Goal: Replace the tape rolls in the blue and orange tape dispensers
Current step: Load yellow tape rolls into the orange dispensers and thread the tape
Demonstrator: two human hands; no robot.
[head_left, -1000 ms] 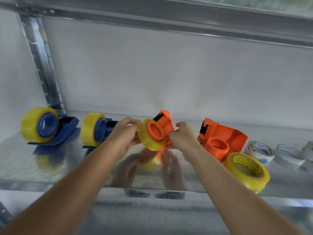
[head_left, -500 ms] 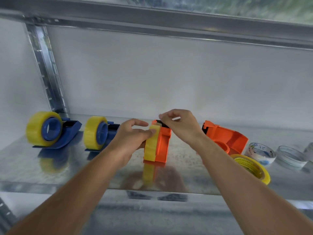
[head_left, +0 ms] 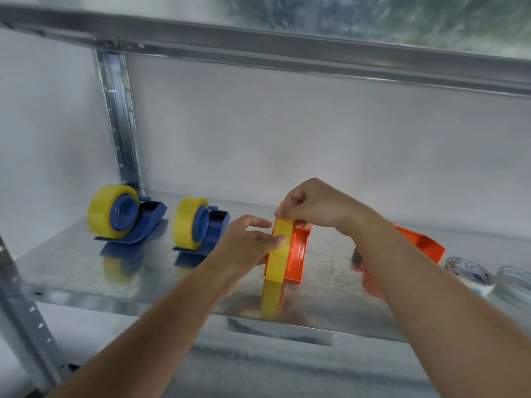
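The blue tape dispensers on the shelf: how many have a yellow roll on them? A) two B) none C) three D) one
A: two blue tape dispensers stand at the left of the metal shelf, the far-left one and the nearer one, and each carries a yellow tape roll on its hub.

Left hand (head_left: 247, 245) at 9 o'clock, fingers fairly straight, fingertips pressing. Right hand (head_left: 313, 205) at 12 o'clock, fingers curled, pinching.

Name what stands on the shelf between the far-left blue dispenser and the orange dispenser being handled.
In the head view, a second blue dispenser carrying a yellow roll stands between the far-left blue dispenser and the orange dispenser.
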